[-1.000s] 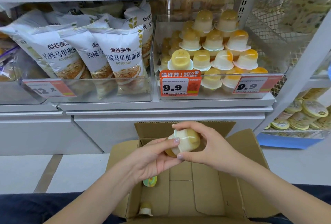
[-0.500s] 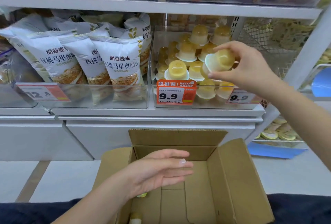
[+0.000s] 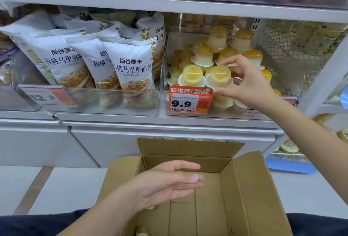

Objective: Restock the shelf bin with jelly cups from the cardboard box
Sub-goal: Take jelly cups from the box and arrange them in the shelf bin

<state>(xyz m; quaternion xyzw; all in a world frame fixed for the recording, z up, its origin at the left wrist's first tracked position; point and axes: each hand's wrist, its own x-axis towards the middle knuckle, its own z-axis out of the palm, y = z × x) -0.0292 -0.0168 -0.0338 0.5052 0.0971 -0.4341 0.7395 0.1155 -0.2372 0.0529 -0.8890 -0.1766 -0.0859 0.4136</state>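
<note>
- Reaching into the clear shelf bin (image 3: 165,77), the right hand (image 3: 246,83) pinched a jelly cup (image 3: 220,76) at the front of the pile — fingers curled over its far side, thumb below its rim.
- That cup stood inverted, wide rim down and domed base up, its axis upright, just beside another front cup (image 3: 192,76).
- More jelly cups (image 3: 216,37) were stacked behind, filling the bin to several layers.
- The cardboard box (image 3: 250,188) sat open below the shelf; one small cup (image 3: 141,233) showed at its bottom edge.
- The left hand (image 3: 165,185) hovered over the box, fingers straight and relaxed, holding nothing.
- Bread bags (image 3: 131,70) filled the neighbouring bin.
</note>
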